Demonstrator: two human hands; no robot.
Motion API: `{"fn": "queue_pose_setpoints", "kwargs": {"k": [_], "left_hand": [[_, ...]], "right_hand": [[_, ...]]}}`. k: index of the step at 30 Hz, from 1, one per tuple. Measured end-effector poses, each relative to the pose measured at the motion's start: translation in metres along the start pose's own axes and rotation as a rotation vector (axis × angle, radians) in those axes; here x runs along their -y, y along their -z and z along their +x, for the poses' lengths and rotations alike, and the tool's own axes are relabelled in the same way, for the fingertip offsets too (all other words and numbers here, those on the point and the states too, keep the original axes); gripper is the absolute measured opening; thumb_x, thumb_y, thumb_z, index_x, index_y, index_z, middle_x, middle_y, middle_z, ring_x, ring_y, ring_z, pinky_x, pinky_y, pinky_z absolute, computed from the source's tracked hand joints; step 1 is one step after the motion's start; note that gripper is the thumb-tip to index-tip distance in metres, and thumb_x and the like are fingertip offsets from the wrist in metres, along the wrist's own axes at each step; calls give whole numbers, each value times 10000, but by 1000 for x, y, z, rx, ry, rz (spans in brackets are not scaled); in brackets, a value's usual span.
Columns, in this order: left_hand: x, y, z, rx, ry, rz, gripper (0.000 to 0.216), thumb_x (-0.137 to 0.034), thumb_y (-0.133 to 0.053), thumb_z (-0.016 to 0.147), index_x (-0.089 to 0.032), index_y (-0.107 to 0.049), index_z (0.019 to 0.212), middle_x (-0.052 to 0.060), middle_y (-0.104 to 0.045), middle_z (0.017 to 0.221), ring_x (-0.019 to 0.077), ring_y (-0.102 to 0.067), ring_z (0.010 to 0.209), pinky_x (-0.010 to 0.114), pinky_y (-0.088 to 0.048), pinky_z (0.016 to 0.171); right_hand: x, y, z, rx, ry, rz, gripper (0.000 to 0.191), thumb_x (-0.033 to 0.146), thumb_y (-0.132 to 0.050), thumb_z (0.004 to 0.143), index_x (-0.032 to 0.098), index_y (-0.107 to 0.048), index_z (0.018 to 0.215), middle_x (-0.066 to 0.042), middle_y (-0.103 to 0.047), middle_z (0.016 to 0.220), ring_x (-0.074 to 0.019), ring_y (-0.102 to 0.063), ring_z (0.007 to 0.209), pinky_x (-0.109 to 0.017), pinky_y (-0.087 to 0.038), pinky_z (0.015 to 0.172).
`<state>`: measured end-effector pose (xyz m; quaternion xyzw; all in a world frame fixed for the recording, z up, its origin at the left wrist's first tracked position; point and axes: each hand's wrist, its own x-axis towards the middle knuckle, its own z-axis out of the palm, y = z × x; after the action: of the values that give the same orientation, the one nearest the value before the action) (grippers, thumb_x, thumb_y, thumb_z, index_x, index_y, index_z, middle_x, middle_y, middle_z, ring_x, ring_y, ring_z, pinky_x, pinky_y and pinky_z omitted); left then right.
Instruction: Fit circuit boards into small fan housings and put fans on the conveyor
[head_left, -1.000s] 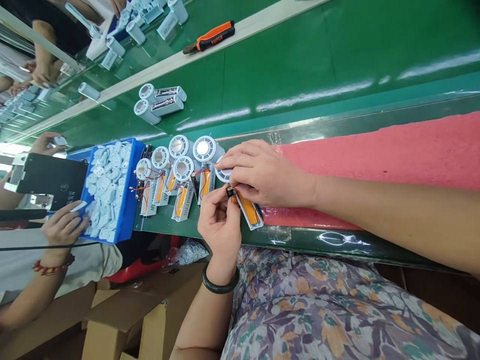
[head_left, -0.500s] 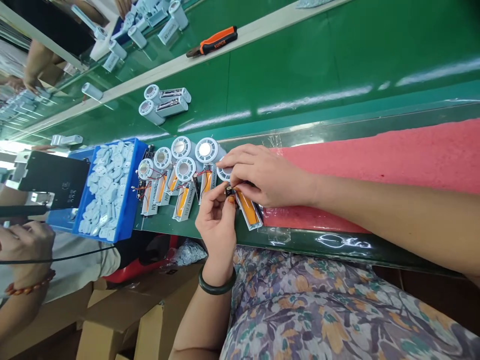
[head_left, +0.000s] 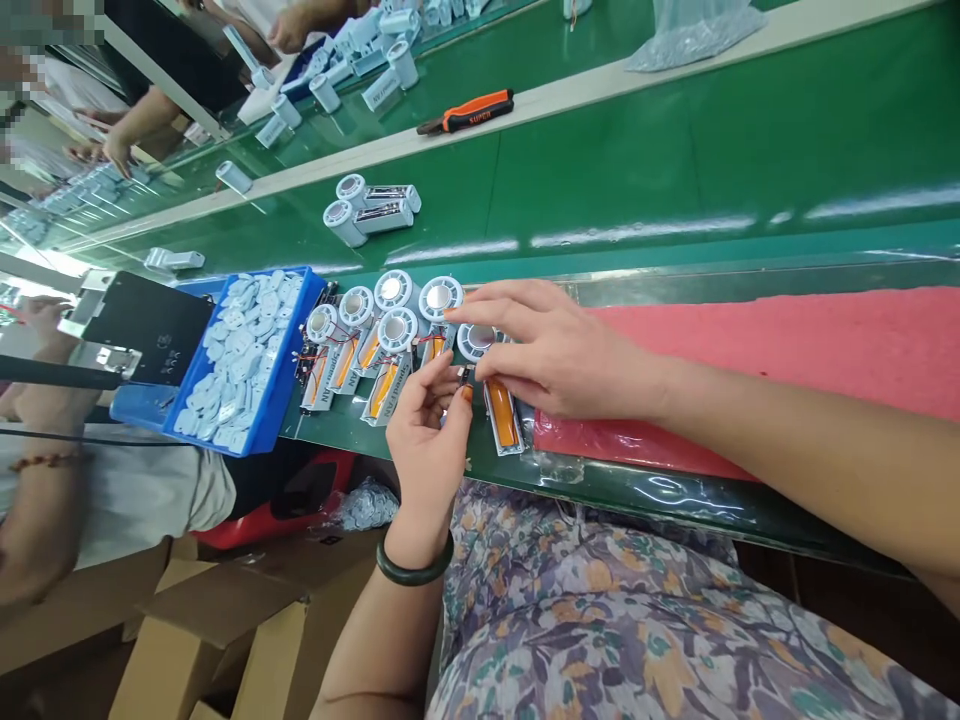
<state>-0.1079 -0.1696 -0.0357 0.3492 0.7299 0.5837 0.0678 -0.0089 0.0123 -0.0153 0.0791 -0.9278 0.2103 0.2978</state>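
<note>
Open fan half (head_left: 501, 412), orange battery showing, on bench (head_left: 675, 490) edge beside red mat (head_left: 750, 350): left hand (head_left: 431, 435) pinches its small black part (head_left: 463, 376), right hand (head_left: 559, 350), fingers spread, steadies the round head; light, steady pressure seems advisable.

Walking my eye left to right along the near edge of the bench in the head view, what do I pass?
Black plate → blue bin of white parts → row of open fan shells → right hand → red mat.
</note>
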Motion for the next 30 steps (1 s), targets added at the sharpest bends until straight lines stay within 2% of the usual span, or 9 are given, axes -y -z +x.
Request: {"fn": "queue_pose_setpoints", "kwargs": {"k": [3,8,11,18,24,27,30], "left_hand": [[-2,3,-5,26,-139,104,332,-193,-695,911,-241,-704,1239,58,-746,1080,158,-716,933,285,-606,811],[-2,7,-16,148,-607,379,315,-78,-690,896,-253,-701,1158,69,-756,1103,200,-723,998,350,-605,862],[2,7,-22,201,-738,434,358,-30,-679,880,-238,-686,1172,93,-753,1109,213,-720,994,362,-605,852],[4,8,-25,174,-729,421,336,-20,-691,868,-218,-678,1139,99,-738,1091,208,-704,966,350,-598,831],[1,9,-27,153,-697,420,320,-20,-690,873,-215,-688,1126,88,-733,1083,198,-702,967,328,-594,828],[3,8,-28,95,-619,413,341,-33,-689,885,-218,-692,1171,87,-729,1122,193,-705,1020,334,-593,890],[5,5,-28,-10,-412,338,374,-101,-663,932,-237,-675,1280,82,-725,1169,183,-704,1036,323,-594,896]], "right_hand": [[-9,4,2,-68,-60,54,241,154,-526,951,254,-726,1042,-48,-633,1433,-292,-510,1363,-554,-386,1145],[-27,5,1,-124,-114,67,217,151,-536,922,241,-706,1022,-55,-679,1354,-270,-562,1303,-539,-406,1125],[-29,1,0,-107,-119,69,222,134,-530,915,230,-709,1006,-67,-694,1323,-261,-573,1283,-529,-411,1126],[-31,0,-1,-63,-157,69,233,114,-544,917,231,-724,1008,-65,-707,1305,-255,-580,1264,-529,-415,1125],[-26,0,3,72,-50,51,252,160,-549,963,236,-757,1082,-95,-643,1415,-297,-516,1344,-545,-421,1110],[-22,1,5,92,-56,22,256,160,-534,973,232,-754,1082,-92,-634,1433,-306,-502,1363,-543,-414,1117],[-21,3,4,95,-99,16,251,124,-531,937,220,-746,1023,-90,-631,1433,-307,-501,1367,-542,-421,1115]]}}
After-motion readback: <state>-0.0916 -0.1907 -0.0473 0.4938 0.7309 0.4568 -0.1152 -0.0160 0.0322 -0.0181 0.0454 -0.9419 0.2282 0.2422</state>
